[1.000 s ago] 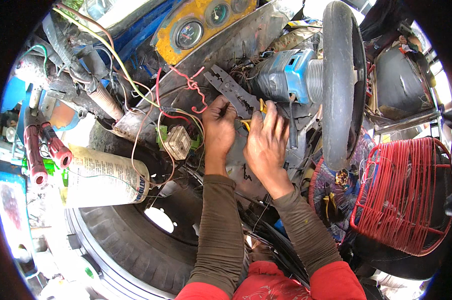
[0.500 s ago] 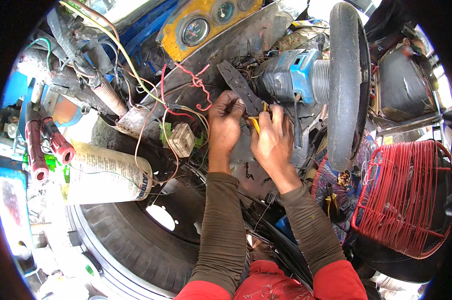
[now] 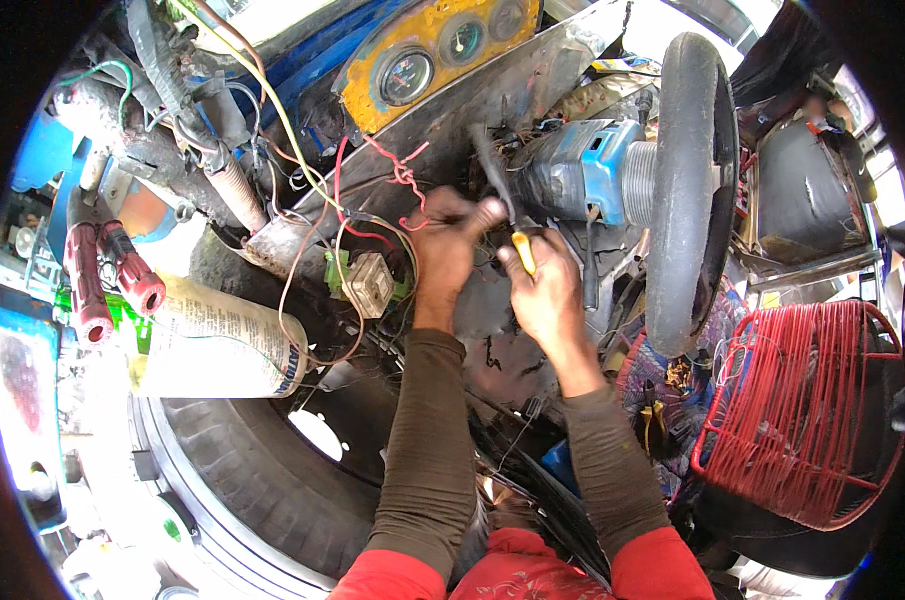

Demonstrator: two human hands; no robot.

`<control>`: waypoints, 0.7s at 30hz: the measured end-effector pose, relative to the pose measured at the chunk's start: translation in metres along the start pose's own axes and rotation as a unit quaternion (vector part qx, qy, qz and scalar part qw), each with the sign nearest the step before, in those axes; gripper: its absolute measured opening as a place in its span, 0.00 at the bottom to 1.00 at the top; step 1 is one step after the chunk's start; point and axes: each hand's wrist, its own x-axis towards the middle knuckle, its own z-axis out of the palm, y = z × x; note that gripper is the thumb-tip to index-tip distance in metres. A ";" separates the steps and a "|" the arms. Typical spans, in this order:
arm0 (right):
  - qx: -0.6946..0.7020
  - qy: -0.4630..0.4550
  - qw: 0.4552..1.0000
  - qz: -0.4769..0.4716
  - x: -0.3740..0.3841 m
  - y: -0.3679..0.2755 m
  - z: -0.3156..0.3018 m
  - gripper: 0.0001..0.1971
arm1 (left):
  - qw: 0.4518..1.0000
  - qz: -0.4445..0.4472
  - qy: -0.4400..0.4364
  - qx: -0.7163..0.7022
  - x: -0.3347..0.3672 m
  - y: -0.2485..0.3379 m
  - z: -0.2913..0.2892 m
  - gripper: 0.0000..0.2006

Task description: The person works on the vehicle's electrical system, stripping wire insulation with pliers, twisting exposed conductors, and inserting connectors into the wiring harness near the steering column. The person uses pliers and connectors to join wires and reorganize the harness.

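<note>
Both hands work under the dash of a stripped vehicle, beside the steering column. The left hand (image 3: pixel 444 245) is curled, its fingertips closed on a dark, flat, slightly bent metal strip (image 3: pixel 492 180) that slants up toward the grey sheet-metal panel (image 3: pixel 532 85). The right hand (image 3: pixel 550 295) is closed in a fist around a tool with a yellow handle (image 3: pixel 524 252); only a short length of glossy yellow shows above the fingers, just beside the strip's lower end, and the tool's tip is hidden. The two hands nearly touch.

Right of the strip sits a boxy blue housing (image 3: pixel 582 170) with a ribbed grey collar, joined to the black, matte steering wheel (image 3: pixel 690 190), seen edge-on. Thin red wire (image 3: pixel 397 175), kinked and twisted, loops down the panel to the left hand; yellow and brown wires run alongside. A small pale square relay (image 3: pixel 370 285) on a green plug hangs below them. Above, round glass gauges (image 3: pixel 404 75) are set in a chipped yellow plate.

Far left: two red ribbed grips (image 3: pixel 107 280), a cylinder wrapped in printed paper (image 3: pixel 212 340), and a black treaded tyre (image 3: pixel 242 480) below. Far right: a basket of red wire mesh (image 3: pixel 807 410). The sleeves are olive knit with red cuffs further up the arms.
</note>
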 end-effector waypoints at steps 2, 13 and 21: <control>0.007 0.054 0.998 -0.030 0.002 -0.003 0.000 0.09 | 0.998 -0.017 0.041 0.054 -0.002 -0.007 0.001 0.14; -0.052 -0.063 0.993 -0.083 -0.129 0.034 -0.051 0.16 | 0.964 -0.066 -0.026 -0.254 -0.007 -0.007 0.000 0.10; -0.241 -0.057 0.966 0.077 -0.218 0.138 -0.209 0.17 | 0.999 -0.030 -0.038 -0.004 -0.009 -0.002 -0.009 0.14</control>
